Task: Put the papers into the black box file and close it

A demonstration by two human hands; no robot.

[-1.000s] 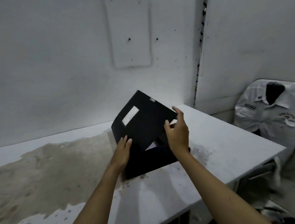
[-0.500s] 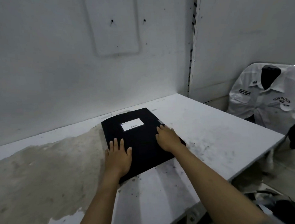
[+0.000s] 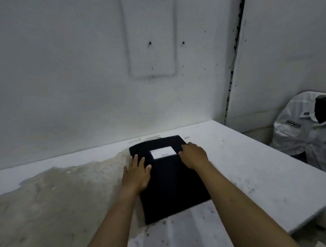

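Observation:
The black box file point(image 3: 170, 186) lies flat and closed on the white table point(image 3: 253, 166), with a white label point(image 3: 162, 152) on its lid. My left hand point(image 3: 136, 175) rests palm down on the lid's left edge, fingers spread. Over at the lid's right edge, beside the label, my right hand point(image 3: 194, 155) presses down with its fingers curled. No papers are visible; the lid covers whatever is inside.
A large brownish worn patch point(image 3: 50, 203) covers the left part of the table. The wall stands right behind the table. A white shirt point(image 3: 308, 132) hangs over a dark chair at the right, past the table's right edge.
The raised lid came down and the file now lies closed and flat. Both hands slid forward along the lid toward the label end, the right one to beside the label.

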